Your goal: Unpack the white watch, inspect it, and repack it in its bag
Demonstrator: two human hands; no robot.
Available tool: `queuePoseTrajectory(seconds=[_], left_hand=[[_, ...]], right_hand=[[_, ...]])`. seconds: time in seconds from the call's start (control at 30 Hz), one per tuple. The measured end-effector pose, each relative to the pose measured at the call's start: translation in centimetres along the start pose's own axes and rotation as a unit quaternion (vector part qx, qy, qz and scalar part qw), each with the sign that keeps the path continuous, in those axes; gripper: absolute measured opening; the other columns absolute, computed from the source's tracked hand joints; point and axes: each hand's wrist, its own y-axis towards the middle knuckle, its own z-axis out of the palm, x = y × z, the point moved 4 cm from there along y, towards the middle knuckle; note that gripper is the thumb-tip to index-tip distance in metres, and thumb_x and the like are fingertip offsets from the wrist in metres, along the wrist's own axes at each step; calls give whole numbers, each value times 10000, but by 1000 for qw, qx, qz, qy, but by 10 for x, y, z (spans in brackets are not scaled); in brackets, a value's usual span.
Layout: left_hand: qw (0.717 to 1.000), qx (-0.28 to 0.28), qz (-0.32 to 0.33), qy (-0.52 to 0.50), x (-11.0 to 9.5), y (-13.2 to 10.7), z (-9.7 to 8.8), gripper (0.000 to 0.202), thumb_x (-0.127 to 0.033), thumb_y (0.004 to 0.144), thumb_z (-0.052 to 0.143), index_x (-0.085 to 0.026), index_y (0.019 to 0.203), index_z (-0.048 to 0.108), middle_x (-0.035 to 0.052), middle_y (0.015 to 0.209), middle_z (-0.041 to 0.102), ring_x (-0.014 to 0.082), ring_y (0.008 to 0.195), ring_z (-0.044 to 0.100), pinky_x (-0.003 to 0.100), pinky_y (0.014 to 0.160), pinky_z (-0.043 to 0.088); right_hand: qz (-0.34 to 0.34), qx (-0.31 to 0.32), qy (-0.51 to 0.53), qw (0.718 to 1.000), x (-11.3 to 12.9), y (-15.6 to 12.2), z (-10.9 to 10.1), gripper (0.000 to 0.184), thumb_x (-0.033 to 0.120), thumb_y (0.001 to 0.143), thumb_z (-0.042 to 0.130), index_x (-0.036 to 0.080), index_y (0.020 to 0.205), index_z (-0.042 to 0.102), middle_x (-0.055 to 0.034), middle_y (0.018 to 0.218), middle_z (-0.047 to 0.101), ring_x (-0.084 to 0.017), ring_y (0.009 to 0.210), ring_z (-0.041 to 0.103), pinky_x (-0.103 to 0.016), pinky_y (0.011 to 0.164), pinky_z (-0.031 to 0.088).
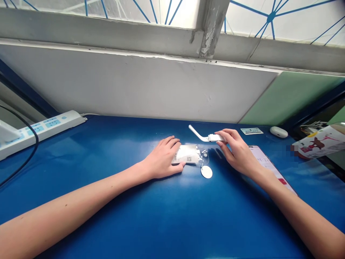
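Note:
My left hand [165, 158] lies over the left end of a small clear plastic packet [185, 154] with a white label bearing printed codes. Its thumb is along the near edge and its fingers along the far edge, gripping the packet against the table. Between thumb and fingers, my right hand [234, 149] pinches a small white object [216, 138] above the table. From that object a bent white rod [198, 133] sticks out to the left and up. A round white disc [206, 172] lies just off the packet's right end.
The blue table [151, 216] meets a wall at the back. At left are a white power strip [51, 124] and a black cable [35, 144]. Rightward lie a phone [265, 163] partly under my right forearm, a card [251, 131], a white case [279, 132] and a printed container [320, 142].

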Motion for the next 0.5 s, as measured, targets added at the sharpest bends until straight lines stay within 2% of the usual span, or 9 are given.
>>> queuePoseTrajectory(seconds=[0.1,0.27,0.5], left_hand=[[1000,4,-2,2,-1,0,0,592,-455,861,582,-72,1309,521,210,1386,543,403,1389,383,526,1131,357],[1000,-1,-16,-19,0,1,-1,744,-480,847,602,-56,1422,395,237,1453,476,414,1398,370,561,1133,341],[1000,-8,-2,-16,0,2,-2,543,-477,828,635,-117,1226,553,224,1376,532,409,1352,422,558,1100,379]], right_hand=[[-6,-24,4,1000,2,0,-1,317,295,993,451,224,1287,547,-145,1222,550,-285,1065,604,-447,911,530],[-18,-32,14,999,7,-1,-3,333,290,989,465,232,1305,554,-141,1231,553,-281,1064,610,-436,898,540],[-24,-12,25,999,15,-3,0,331,306,988,470,251,1301,565,-131,1237,565,-286,1104,604,-443,907,536]])
